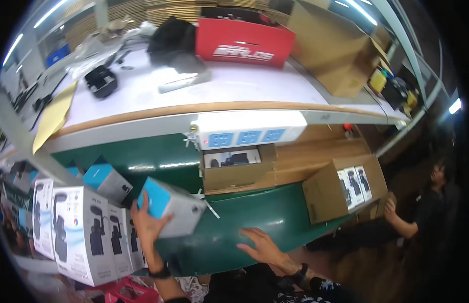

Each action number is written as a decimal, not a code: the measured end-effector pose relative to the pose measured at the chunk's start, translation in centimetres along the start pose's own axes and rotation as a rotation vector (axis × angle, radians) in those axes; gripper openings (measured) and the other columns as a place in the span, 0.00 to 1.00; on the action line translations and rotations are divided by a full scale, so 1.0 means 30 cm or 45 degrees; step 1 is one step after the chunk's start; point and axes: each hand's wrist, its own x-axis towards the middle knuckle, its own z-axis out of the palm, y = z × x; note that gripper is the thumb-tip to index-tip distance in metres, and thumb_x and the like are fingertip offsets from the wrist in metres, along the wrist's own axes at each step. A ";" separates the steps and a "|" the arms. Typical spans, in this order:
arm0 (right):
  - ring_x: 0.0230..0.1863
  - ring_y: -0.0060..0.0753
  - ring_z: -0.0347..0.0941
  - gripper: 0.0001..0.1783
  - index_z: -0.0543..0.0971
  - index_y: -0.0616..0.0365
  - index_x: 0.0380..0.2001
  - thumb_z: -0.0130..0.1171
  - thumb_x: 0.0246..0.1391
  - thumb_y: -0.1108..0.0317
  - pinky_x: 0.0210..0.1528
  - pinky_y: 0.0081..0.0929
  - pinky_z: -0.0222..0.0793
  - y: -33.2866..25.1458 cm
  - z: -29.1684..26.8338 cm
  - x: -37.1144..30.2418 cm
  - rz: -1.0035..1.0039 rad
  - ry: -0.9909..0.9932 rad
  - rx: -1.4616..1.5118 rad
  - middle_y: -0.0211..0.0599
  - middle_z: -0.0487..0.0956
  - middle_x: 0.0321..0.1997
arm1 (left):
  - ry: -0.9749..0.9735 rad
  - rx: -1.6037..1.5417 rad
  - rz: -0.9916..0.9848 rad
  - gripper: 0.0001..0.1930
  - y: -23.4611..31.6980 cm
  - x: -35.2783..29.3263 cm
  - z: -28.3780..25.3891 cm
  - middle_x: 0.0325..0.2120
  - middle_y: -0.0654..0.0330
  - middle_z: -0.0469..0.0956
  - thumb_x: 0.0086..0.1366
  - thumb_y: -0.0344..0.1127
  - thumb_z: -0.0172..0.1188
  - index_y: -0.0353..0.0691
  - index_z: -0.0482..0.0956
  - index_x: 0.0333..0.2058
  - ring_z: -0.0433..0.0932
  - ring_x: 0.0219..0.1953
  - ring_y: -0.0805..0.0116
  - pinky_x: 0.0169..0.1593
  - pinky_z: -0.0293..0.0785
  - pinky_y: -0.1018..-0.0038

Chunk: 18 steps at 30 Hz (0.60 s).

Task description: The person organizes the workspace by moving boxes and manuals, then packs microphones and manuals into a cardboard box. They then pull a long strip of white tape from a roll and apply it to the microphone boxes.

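Observation:
My left hand [149,222] grips a blue and white product box [183,214] by its left side, thumb across the near face. The box is tilted over the green tabletop [229,217]. My right hand [262,246] is apart from it, fingers spread, palm down above the near edge of the green surface, holding nothing. Left of my left hand stands a row of white boxes [75,235] printed with a black device. Behind them is another blue and white box [107,181].
A carton [320,199] with white boxes stands at the right; another open carton [234,177] sits under a power strip [249,129]. The shelf above holds a red box [244,43], a large brown carton [335,50] and a black device [100,82]. A person [426,217] stands at the right.

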 end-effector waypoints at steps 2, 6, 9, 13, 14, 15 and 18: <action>0.53 0.55 0.72 0.30 0.70 0.66 0.56 0.62 0.56 0.57 0.56 0.42 0.69 -0.035 0.091 0.080 0.011 0.101 -0.009 0.57 0.76 0.50 | -0.202 -0.178 0.177 0.54 -0.095 -0.096 0.019 0.57 0.36 0.67 0.28 0.46 0.82 0.34 0.70 0.59 0.69 0.58 0.45 0.62 0.64 0.62; 0.50 0.61 0.74 0.29 0.67 0.60 0.59 0.51 0.62 0.50 0.52 0.45 0.71 0.064 0.428 0.180 -0.032 0.194 -0.245 0.65 0.73 0.54 | -0.883 -0.754 0.339 0.42 -0.234 -0.146 0.365 0.40 0.50 0.81 0.43 0.55 0.76 0.33 0.77 0.52 0.79 0.39 0.65 0.41 0.74 0.73; 0.42 0.68 0.76 0.28 0.68 0.58 0.56 0.47 0.63 0.47 0.45 0.52 0.72 0.234 0.521 0.208 0.684 -0.292 0.014 0.68 0.73 0.51 | -0.758 -0.567 0.214 0.29 -0.230 -0.223 0.621 0.30 0.51 0.83 0.52 0.61 0.67 0.41 0.83 0.42 0.82 0.34 0.55 0.39 0.76 0.65; 0.39 0.65 0.77 0.33 0.71 0.59 0.51 0.57 0.55 0.42 0.39 0.52 0.73 0.252 0.530 0.192 0.509 -0.054 -0.159 0.59 0.81 0.34 | -0.186 -0.670 0.162 0.18 -0.175 -0.347 0.629 0.29 0.47 0.80 0.62 0.51 0.61 0.42 0.83 0.38 0.79 0.32 0.48 0.35 0.74 0.61; 0.42 0.64 0.77 0.36 0.73 0.60 0.50 0.61 0.51 0.39 0.44 0.50 0.72 0.278 0.529 0.195 0.514 -0.006 -0.035 0.59 0.81 0.37 | -0.175 -0.717 0.077 0.17 -0.152 -0.348 0.620 0.26 0.46 0.78 0.63 0.49 0.61 0.39 0.83 0.33 0.78 0.30 0.49 0.33 0.72 0.59; 0.44 0.62 0.77 0.35 0.75 0.60 0.48 0.62 0.50 0.40 0.46 0.49 0.72 0.211 0.550 0.214 0.566 -0.113 -0.034 0.58 0.81 0.38 | 0.046 -0.637 0.063 0.17 -0.231 -0.373 0.653 0.25 0.46 0.77 0.63 0.47 0.61 0.36 0.81 0.30 0.77 0.28 0.48 0.32 0.71 0.59; 0.44 0.63 0.77 0.33 0.75 0.60 0.47 0.63 0.49 0.41 0.45 0.49 0.72 0.215 0.530 0.224 0.546 -0.057 -0.051 0.57 0.81 0.40 | 0.736 -0.339 0.188 0.17 -0.119 -0.393 0.555 0.23 0.50 0.78 0.64 0.44 0.60 0.35 0.79 0.24 0.77 0.27 0.48 0.32 0.73 0.60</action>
